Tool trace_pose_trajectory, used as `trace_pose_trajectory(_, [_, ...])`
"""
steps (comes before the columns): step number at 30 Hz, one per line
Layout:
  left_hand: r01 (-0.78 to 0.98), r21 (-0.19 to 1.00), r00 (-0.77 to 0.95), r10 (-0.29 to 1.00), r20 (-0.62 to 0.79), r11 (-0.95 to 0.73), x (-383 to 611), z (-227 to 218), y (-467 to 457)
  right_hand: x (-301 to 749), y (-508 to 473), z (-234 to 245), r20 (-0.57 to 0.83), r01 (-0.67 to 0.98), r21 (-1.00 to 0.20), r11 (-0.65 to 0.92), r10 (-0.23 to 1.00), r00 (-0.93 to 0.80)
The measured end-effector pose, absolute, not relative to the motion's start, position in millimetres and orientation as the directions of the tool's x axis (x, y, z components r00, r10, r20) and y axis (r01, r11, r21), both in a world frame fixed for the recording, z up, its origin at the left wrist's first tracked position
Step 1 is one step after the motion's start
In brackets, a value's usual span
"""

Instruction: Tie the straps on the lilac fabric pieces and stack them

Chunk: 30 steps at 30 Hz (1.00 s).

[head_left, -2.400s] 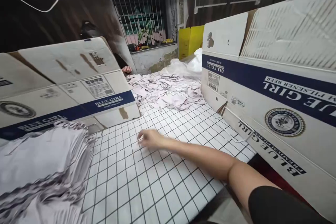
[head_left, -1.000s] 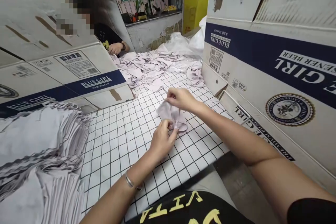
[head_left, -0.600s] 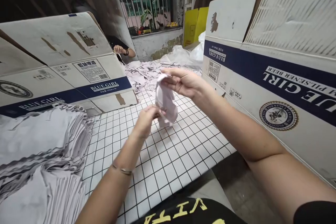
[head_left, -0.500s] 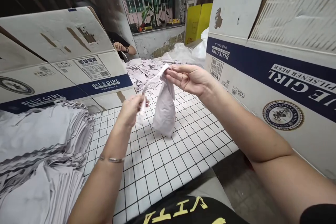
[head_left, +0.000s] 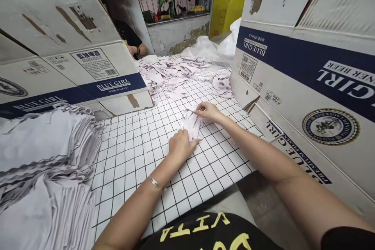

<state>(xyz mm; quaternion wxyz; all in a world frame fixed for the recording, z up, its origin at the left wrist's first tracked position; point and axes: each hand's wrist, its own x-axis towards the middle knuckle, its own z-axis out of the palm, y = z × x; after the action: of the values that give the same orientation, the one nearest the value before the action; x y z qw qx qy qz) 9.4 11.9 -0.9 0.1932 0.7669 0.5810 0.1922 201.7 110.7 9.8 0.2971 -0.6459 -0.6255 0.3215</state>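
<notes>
While the right hand (head_left: pixel 206 112) pinches the cloth piece (head_left: pixel 191 124) well inside the near edge of the surface (head_left: pixel 125 164), the left hand (head_left: pixel 180 146) touches it, grip unclear. Uneven tension could crease or skew the fabric.

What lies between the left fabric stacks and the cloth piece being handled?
Grid-patterned tablecloth, with the left hand at the near end of the cloth piece; head view.

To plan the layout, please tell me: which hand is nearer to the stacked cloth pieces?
The left. The left hand is to the right of the stacked cloth pieces, across part of the gridded tabletop; the right hand is farther right and farther forward.
</notes>
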Motion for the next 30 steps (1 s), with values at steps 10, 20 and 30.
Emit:
trace_pose_trajectory(10, [0.648,0.761,0.083,0.996,-0.017,-0.040,-70.6,8.2,52.1,212.0,136.0,13.4,-0.124,0.786,-0.584,-0.201,0.980,0.158])
trace_pose_trajectory(20, [0.818,0.348,0.450,0.886,0.107,-0.458,-60.9,2.9,48.2,235.4,131.9,9.8,-0.110,0.860,-0.480,-0.173,0.984,0.137])
trace_pose_trajectory(30, [0.715,0.699,0.142,0.981,-0.130,-0.011,-50.4,7.6,102.1,211.3,106.6,12.0,0.141,0.851,-0.523,0.049,0.990,0.029])
